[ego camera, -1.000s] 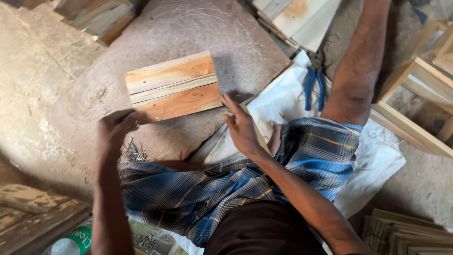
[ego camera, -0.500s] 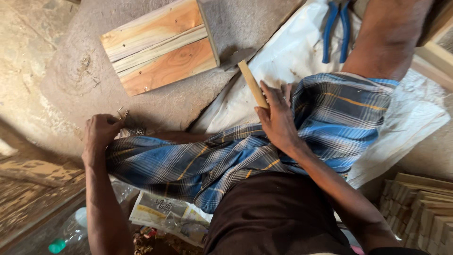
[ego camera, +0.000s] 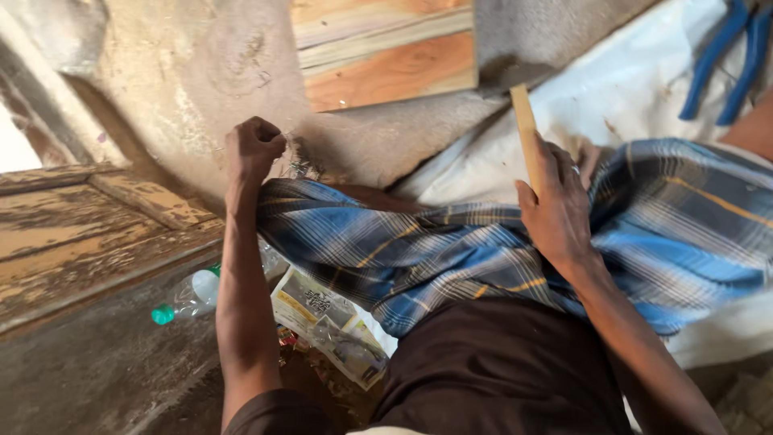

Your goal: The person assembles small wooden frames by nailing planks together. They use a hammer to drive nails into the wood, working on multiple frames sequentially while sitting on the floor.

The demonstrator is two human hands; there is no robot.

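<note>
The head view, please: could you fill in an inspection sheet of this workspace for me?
Surface: rough grey stone slab, dusty, with a white sheet beside it.
Job's things: wooden panel of joined boards lies flat on the slab; thin wooden strip stands up from the right hand.
Clutter: plastic bottle with green cap, printed packets, blue-handled pliers on the sheet.
Hands: left hand closed in a fist by small nails; right hand grips the strip.
Cables: nothing seen.
Surroundings: worn wooden frame, checked blue cloth over the lap.
</note>
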